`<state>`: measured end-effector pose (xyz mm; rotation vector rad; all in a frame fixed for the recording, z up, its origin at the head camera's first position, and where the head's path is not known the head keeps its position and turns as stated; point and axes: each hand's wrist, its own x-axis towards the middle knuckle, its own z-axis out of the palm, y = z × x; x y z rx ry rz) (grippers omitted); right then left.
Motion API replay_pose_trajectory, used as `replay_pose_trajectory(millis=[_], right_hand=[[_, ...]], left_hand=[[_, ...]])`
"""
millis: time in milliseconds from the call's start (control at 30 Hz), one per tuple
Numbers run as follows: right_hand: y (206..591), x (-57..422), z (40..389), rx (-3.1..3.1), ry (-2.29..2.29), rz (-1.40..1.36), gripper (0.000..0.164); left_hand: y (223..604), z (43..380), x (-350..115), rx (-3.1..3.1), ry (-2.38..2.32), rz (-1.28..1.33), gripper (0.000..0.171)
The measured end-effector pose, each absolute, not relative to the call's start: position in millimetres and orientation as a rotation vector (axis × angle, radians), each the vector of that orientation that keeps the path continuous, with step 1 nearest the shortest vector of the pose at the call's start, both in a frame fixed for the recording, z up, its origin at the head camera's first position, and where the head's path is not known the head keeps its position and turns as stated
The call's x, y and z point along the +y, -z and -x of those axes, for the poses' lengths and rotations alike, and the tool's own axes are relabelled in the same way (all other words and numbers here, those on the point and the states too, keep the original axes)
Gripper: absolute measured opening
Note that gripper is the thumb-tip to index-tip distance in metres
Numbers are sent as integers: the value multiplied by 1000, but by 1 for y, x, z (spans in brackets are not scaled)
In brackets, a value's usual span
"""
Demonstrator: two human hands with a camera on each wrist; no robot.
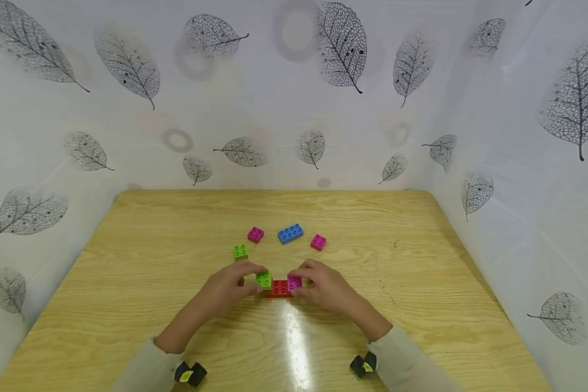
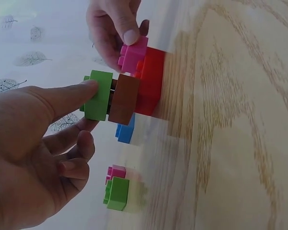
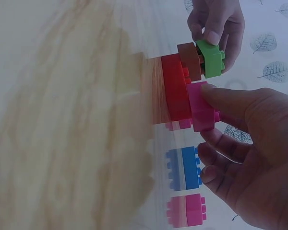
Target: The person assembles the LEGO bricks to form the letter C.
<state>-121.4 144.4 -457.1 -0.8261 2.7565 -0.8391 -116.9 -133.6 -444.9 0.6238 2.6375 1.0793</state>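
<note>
Tbl [image 1: 296, 348] glare, wrist pics dim.

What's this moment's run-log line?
left hand: pinches green brick above brown brick, gap visible | right hand: pinches pink brick over red brick

Pale yellow wood-grain tabletop [image 1: 152, 228], far corners rounded, grain roughly parallel to far edge. White back wall [image 1: 274, 109] behind the far edge, white side walls [image 1: 519, 218] along left and right edges. All printed with grey-black skeleton leaves [image 1: 343, 46]; faint grey rings [image 1: 165, 139] on the back one. Bright white glare streak [image 1: 296, 348] mid-width, toward near edge. Small dark specks [image 1: 383, 288] nearer right edge.
</note>
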Motion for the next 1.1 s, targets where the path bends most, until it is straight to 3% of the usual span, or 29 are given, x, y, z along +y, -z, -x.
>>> replay_pose_trajectory(millis=[1100], right_hand=[[458,144,123,2750,847,836,36]], left_hand=[[453,116,-133,2595,-1190,-562,41]])
